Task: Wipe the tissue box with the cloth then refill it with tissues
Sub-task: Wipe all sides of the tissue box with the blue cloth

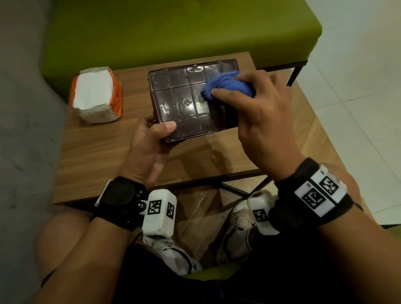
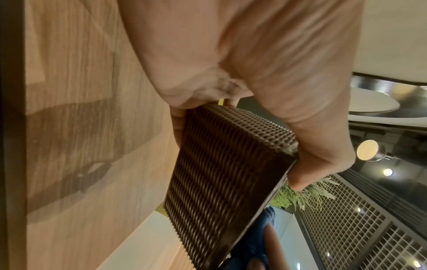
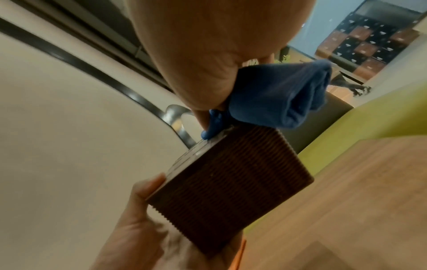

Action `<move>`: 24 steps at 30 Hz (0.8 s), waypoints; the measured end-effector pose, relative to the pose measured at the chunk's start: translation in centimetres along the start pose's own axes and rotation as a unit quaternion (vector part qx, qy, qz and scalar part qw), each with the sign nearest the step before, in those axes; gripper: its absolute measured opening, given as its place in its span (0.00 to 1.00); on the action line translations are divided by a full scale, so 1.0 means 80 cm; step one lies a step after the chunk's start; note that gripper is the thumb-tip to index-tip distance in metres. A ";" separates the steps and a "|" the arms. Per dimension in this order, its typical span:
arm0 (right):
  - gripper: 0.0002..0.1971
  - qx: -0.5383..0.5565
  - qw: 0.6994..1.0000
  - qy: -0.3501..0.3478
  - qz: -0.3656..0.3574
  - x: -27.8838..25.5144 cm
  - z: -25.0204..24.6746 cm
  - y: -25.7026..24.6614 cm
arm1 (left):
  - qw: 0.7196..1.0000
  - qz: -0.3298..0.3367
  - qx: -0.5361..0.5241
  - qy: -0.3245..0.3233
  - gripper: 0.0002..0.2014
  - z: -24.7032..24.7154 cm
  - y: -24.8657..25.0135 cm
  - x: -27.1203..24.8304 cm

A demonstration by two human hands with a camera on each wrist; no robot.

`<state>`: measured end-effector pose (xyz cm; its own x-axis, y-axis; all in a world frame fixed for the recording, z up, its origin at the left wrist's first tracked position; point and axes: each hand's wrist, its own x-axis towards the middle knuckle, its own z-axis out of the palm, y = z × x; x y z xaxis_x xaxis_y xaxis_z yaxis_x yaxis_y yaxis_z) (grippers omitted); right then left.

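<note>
tissue box (image 1: pixel 183 103) gripped at its 7 o'clock corner by left hand (image 1: pixel 148 148); right hand (image 1: pixel 263 118) clutches blue cloth (image 1: pixel 226 85) against its face.

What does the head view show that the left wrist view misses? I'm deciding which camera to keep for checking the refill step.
Only the head view shows the tissue pack standing on the wooden table left of the tissue box, plus the box's gridded face and the whole right hand.

Only the left wrist view shows the box's ribbed side wall up close.

Both show the left hand gripping the box and the blue cloth pressed on the box.
</note>
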<state>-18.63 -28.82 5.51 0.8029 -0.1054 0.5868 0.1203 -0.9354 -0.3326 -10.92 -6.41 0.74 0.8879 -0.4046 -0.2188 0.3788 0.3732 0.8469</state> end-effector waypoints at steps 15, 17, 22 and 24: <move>0.17 0.042 0.998 -0.026 -0.034 -0.006 0.000 -0.019 | 0.996 -0.035 0.074 -0.027 0.32 0.010 0.027 0.003; 0.20 -0.002 0.998 -0.039 -0.057 -0.020 0.001 -0.026 | 0.996 -0.026 0.081 -0.016 0.36 0.008 0.028 0.007; 0.19 -0.022 0.998 0.052 0.027 -0.014 -0.005 -0.007 | 0.997 -0.017 0.074 -0.033 0.34 0.008 0.019 0.003; 0.18 -0.001 0.998 0.054 0.039 -0.015 0.000 -0.025 | 0.997 -0.015 0.071 -0.022 0.39 0.011 0.014 0.004</move>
<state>-19.88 -26.79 5.49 0.7427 -0.2123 0.6351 0.0595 -0.9237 -0.3785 -10.43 -6.84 2.03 0.8634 -0.4511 -0.2262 0.3615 0.2402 0.9009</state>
